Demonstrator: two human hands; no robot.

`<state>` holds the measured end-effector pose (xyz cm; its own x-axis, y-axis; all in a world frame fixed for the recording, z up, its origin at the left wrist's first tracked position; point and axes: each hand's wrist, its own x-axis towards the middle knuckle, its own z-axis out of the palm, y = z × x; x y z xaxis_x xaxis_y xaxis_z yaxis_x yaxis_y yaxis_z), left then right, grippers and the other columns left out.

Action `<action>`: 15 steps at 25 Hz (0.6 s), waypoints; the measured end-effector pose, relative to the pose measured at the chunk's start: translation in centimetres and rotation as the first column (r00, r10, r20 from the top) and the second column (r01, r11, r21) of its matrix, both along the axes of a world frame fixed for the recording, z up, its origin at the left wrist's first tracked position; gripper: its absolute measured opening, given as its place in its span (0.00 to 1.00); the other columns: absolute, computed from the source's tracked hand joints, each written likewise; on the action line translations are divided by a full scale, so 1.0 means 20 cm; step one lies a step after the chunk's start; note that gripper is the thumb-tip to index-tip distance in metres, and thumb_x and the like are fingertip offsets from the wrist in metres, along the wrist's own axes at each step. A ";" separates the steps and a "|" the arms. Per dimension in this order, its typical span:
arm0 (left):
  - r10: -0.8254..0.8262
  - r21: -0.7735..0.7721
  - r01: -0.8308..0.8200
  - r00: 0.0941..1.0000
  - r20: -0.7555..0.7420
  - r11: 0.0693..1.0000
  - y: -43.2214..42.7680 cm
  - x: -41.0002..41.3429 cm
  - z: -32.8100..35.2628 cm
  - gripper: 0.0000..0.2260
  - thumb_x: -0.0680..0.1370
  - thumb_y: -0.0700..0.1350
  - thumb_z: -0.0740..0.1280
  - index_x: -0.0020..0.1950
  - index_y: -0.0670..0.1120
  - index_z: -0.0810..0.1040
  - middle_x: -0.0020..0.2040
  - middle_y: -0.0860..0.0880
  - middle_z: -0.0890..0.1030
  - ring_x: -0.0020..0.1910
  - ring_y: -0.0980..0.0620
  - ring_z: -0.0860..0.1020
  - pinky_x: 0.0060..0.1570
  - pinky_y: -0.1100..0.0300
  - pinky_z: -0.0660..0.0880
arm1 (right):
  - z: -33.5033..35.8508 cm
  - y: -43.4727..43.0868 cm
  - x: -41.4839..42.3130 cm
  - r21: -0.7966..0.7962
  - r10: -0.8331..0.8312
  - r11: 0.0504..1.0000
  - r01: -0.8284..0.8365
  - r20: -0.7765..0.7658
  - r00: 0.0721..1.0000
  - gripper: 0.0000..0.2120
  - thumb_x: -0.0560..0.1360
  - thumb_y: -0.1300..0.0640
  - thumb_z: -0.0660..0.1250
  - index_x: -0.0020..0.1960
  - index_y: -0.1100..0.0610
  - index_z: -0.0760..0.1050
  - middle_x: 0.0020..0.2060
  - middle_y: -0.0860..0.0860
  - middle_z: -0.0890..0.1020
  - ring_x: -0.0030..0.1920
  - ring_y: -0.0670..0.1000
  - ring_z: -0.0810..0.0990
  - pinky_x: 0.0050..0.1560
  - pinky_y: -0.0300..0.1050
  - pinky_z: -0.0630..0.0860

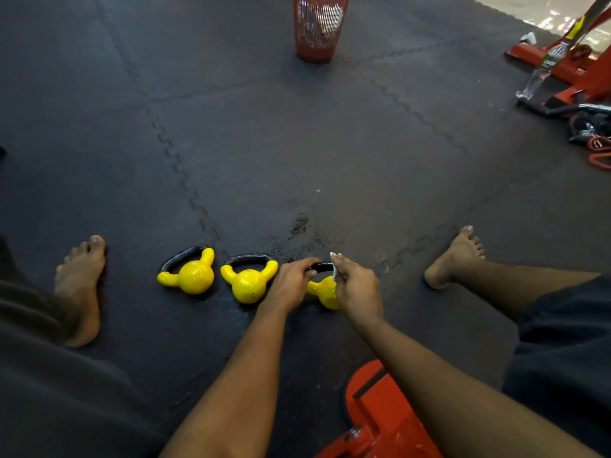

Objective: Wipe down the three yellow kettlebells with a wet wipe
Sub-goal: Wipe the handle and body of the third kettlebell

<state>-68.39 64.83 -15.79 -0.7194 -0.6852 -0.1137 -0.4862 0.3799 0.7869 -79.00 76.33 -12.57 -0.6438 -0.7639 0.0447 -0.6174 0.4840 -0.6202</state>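
Head view, looking down at a dark floor of interlocking mats (297, 143), with a person sitting and legs spread. At far left a bare left foot (81, 285) rests on the mat. Next comes the left kettlebell (195, 276), yellow with a black handle, lying just beside the middle kettlebell (248, 285) of the same kind; the two are close but apart. The left hand (292, 282) has its fingers curled round the black handle of the right kettlebell (322, 290), whose yellow body shows between the two hands. A white wet wipe (334, 275) shows as a thin strip, pinched in the right hand (357, 285) and held against that kettlebell's handle end. Far beyond the hands stands a red mesh basket (319, 28) with pale contents. Below the right forearm, red equipment (380, 408) juts in from the bottom edge. Farther right the bare right foot (458, 256) rests on its heel. At upper right a clear plastic bottle (542, 69) stands by a red machine frame (568, 67).
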 end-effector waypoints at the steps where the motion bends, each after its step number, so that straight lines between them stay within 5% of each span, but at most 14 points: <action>1: 0.002 -0.001 -0.002 1.000 0.003 1.000 0.00 0.01 0.00 0.15 0.78 0.40 0.65 0.64 0.49 0.77 0.55 0.46 0.82 0.54 0.48 0.79 0.55 0.56 0.74 | 0.03 -0.02 -0.03 0.093 0.021 0.996 -0.014 -0.070 0.997 0.17 0.76 0.61 0.64 0.62 0.50 0.79 0.55 0.53 0.84 0.57 0.54 0.81 0.56 0.47 0.78; 3: -0.011 -0.009 0.011 1.000 0.013 1.000 0.00 0.02 0.00 0.14 0.78 0.41 0.65 0.63 0.49 0.77 0.53 0.45 0.83 0.52 0.47 0.79 0.53 0.55 0.75 | 0.08 -0.06 -0.09 0.259 0.076 0.965 -0.032 -0.164 0.984 0.12 0.74 0.55 0.66 0.57 0.49 0.82 0.44 0.56 0.85 0.46 0.59 0.82 0.45 0.49 0.79; 10: -0.052 -0.009 0.053 0.998 0.046 0.999 -0.01 0.02 0.03 0.15 0.78 0.42 0.65 0.66 0.48 0.76 0.56 0.43 0.82 0.55 0.46 0.78 0.56 0.55 0.74 | 0.26 -0.21 -0.27 0.599 0.403 0.721 -0.349 0.047 0.914 0.12 0.67 0.53 0.76 0.49 0.53 0.85 0.32 0.51 0.78 0.34 0.50 0.74 0.28 0.39 0.65; 15: 0.001 0.003 -0.001 1.000 0.029 1.000 0.00 0.02 0.01 0.15 0.79 0.41 0.64 0.65 0.48 0.76 0.56 0.44 0.81 0.55 0.47 0.78 0.54 0.57 0.73 | 0.10 -0.11 -0.10 0.381 0.239 0.916 -0.129 -0.259 0.936 0.07 0.71 0.57 0.67 0.46 0.52 0.82 0.37 0.55 0.81 0.41 0.58 0.79 0.33 0.45 0.68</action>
